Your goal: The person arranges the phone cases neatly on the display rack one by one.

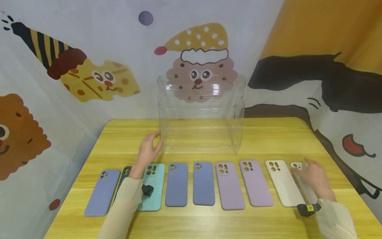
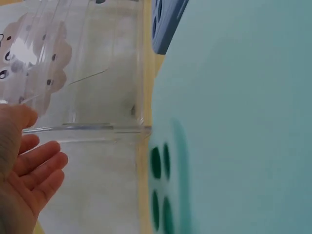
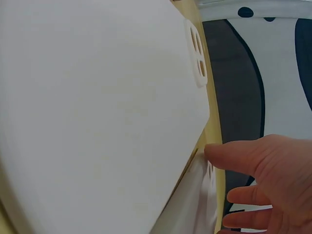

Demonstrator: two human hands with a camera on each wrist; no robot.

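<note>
Loosely, left hand [image 1: 147, 151] curves beside box [image 1: 200, 116].

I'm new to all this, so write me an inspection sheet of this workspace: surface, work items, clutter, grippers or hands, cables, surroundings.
Surface: yellowish wood-grain table.
Job's things: nine phone cases in a row; a clear box stands behind them.
Clutter: nothing seen.
Grippers: bare hands; the left hand is at the box's left edge, the right hand at the top end of the rightmost case; firm contact unclear for both.
Cables: nothing seen.
Surroundings: cartoon-printed backdrop.
</note>
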